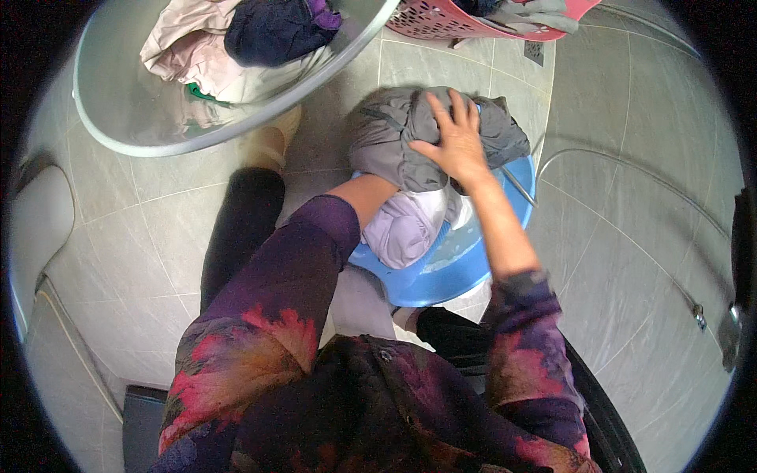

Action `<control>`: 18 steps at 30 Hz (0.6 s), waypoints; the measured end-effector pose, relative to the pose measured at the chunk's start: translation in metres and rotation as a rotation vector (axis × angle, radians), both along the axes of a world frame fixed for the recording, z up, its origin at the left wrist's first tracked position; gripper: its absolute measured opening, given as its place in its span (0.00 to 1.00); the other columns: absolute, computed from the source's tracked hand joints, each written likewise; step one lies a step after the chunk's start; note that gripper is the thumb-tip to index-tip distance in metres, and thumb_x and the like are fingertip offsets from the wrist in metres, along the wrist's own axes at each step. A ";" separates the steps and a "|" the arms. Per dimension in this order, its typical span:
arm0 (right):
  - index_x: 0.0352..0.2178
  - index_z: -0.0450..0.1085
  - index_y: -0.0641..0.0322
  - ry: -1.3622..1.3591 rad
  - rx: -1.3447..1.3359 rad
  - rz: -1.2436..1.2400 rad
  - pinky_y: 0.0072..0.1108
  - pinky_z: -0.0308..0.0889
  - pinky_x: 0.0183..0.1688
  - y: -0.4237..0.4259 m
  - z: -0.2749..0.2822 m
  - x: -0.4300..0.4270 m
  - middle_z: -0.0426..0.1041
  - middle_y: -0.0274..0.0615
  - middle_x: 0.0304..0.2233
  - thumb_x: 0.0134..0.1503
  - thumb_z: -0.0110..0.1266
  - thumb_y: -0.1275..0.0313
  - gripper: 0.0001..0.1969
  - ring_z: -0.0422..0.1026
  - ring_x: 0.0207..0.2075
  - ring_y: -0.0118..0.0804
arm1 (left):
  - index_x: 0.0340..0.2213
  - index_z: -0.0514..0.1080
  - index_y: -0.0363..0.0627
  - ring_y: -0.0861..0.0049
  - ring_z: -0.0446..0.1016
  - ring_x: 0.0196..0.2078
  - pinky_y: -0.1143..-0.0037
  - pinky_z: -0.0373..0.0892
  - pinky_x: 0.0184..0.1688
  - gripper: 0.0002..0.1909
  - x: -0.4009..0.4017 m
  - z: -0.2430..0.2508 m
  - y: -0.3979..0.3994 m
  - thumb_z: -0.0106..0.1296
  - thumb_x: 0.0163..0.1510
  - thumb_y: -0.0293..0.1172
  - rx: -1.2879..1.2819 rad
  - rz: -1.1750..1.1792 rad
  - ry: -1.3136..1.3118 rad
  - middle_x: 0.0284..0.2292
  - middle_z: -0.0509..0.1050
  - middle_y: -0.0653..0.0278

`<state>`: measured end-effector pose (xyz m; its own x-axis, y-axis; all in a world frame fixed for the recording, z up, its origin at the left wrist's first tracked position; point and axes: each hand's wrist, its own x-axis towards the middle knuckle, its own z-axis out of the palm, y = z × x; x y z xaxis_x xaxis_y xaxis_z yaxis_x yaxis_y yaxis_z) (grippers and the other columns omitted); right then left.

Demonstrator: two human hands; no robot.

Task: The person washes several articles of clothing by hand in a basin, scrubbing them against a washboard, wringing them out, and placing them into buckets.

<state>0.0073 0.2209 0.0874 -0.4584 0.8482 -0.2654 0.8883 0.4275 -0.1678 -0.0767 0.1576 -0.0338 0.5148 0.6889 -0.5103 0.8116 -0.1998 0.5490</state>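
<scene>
A blue plastic basin (437, 290) stands on the tiled floor before me, with water in it. A bulky grey garment (378, 136) lies bunched over its far side. My right hand (458, 142) rests on top of this garment with fingers spread. My left forearm reaches under the grey cloth, which hides my left hand. A pale lilac cloth (402, 230) lies in the near left part of the basin, with white cloth beside it. A ribbed blue surface shows next to the lilac cloth.
A large translucent tub (142, 127) at the upper left holds beige, white and dark navy clothes (269, 35). A pink perforated basket (432, 20) with clothes stands at the top. A metal shower hose (627, 156) runs at the right, near a floor drain (534, 52).
</scene>
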 end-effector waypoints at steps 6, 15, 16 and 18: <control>0.38 0.66 0.59 0.178 0.147 -0.317 0.32 0.62 0.45 -0.038 -0.048 0.078 0.64 0.47 0.42 0.36 0.58 0.75 0.23 0.61 0.47 0.50 | 0.45 0.63 0.46 0.68 0.57 0.53 0.65 0.53 0.51 0.20 0.000 -0.008 0.002 0.39 0.50 0.36 -0.031 0.010 0.004 0.49 0.62 0.61; 0.43 0.59 0.79 0.293 -0.079 -0.639 0.30 0.57 0.48 -0.011 -0.027 0.098 0.62 0.63 0.46 0.40 0.59 0.54 0.37 0.62 0.48 0.51 | 0.44 0.64 0.45 0.67 0.59 0.52 0.65 0.56 0.50 0.19 -0.007 -0.017 -0.002 0.39 0.50 0.35 -0.072 0.022 0.011 0.48 0.63 0.60; 0.41 0.60 0.83 0.479 -0.167 -0.813 0.31 0.60 0.45 -0.005 -0.054 0.119 0.63 0.64 0.44 0.40 0.59 0.52 0.39 0.64 0.45 0.50 | 0.44 0.64 0.45 0.67 0.59 0.51 0.65 0.56 0.50 0.19 0.007 -0.009 0.002 0.39 0.50 0.35 -0.057 -0.012 -0.013 0.48 0.63 0.60; 0.39 0.61 0.78 0.356 -0.227 -0.715 0.25 0.62 0.41 -0.003 -0.068 0.068 0.67 0.53 0.38 0.40 0.60 0.50 0.38 0.66 0.38 0.38 | 0.44 0.64 0.45 0.67 0.60 0.51 0.65 0.57 0.50 0.18 0.008 -0.008 0.002 0.38 0.51 0.35 -0.063 -0.017 -0.008 0.48 0.64 0.60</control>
